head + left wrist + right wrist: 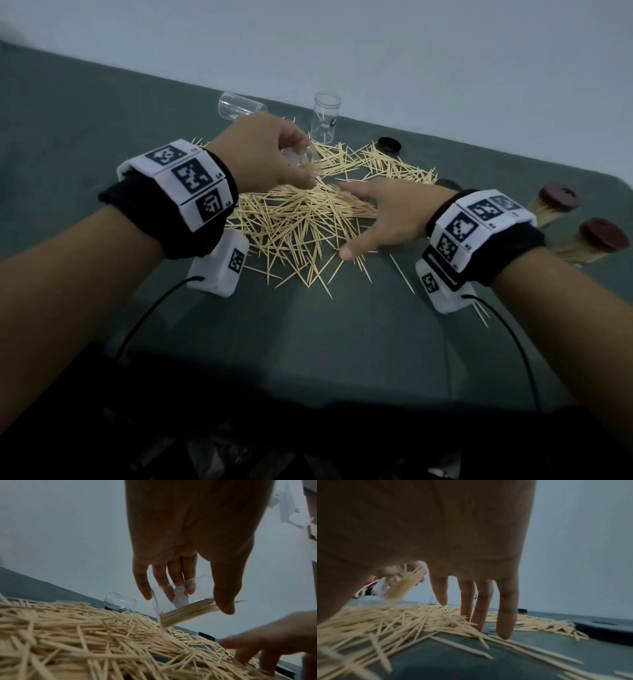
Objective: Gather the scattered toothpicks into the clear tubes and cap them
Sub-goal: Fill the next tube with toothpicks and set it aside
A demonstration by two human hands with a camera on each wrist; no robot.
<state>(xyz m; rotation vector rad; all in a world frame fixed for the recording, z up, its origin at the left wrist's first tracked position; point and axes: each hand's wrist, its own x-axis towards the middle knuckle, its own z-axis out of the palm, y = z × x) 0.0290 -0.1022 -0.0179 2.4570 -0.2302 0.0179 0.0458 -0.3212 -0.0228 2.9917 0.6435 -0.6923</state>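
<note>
Where the head view looks down, the green table (342, 342) carries a big loose pile of toothpicks (294, 219) at its middle. Left hand (263, 154) hovers over the far edge of the pile, fingers curled round a clear tube (305, 156) held tilted. Right hand (387, 212) lies low on the pile's right side, fingers straight and spread, thumb out toward the near edge, holding nothing. Behind the pile: one empty clear tube on its side (239, 108), one upright tube (325, 118) with a few picks inside, a dark cap (389, 145) just right of it. Far right, well apart from the pile: two filled tubes with dark red caps (555, 202) (592, 240), lying down. White marker bands on both wrists, cables trailing off each. Left wrist view: left hand (188, 547) pinches the tilted tube (180, 601) between thumb and fingers; a bundle of picks lies along its lower wall, some tips sticking out of the mouth past the thumb. Tube's lower corner sits just above the pile (85, 635); contact, cannot tell. Right hand's fingers (267, 642) come in at bottom right, on the picks. Right wrist view: right hand (453, 540) open, fingertips (505, 628) down, touching the table and the picks (402, 622). Held tube with its bundle (404, 584) shows blurred past the thumb.
</note>
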